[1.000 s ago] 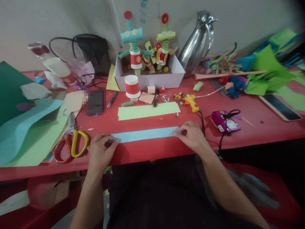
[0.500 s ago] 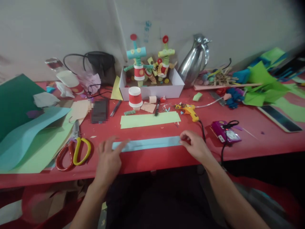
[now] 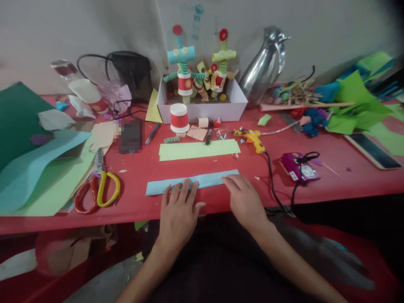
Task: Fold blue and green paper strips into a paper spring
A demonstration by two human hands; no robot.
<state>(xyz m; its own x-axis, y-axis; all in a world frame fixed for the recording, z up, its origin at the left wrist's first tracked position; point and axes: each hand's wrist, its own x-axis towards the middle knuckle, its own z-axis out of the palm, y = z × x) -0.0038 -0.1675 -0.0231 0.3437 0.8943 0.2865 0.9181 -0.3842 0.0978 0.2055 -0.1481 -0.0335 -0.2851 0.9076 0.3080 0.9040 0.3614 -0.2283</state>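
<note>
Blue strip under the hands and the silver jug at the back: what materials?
Blue strip: looks like thin craft paper, matte; lies flat, straight cut edges, under the left hand and right hand. Silver jug: probably polished metal, perhaps stainless steel; mirror-like sheen with bright highlights.

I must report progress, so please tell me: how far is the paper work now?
Done: a blue strip and a green strip lie cut; two figures stand in the box. In hand: left hand and right hand press the blue strip flat. Seemingly left: neither strip is coiled or glued yet.
</note>
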